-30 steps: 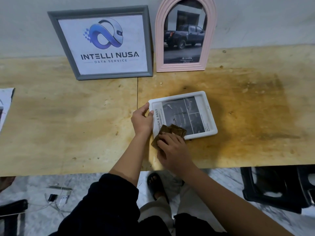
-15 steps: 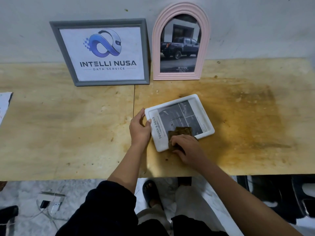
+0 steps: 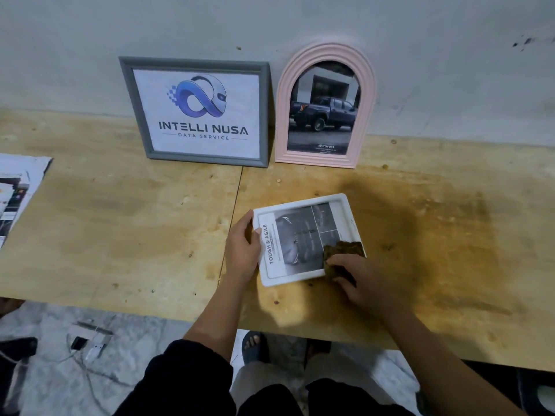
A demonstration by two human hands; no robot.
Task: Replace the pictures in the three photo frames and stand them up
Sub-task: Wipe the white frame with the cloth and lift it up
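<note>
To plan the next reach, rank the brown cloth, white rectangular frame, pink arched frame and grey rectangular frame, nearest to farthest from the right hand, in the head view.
1. Brown cloth, gripped by the right hand.
2. White rectangular frame, flat under the cloth.
3. Pink arched frame, standing at the wall.
4. Grey rectangular frame, left of the pink one.

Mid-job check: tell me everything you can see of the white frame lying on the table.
The white frame is a rounded-corner rectangle, plastic by its look, lying flat and face up on the wooden table, slightly askew, in front of the pink arched frame. It holds a grey print reading TOUGH & AGILE. The left hand holds its left edge; the right hand presses a brown cloth on its near right corner.
</note>
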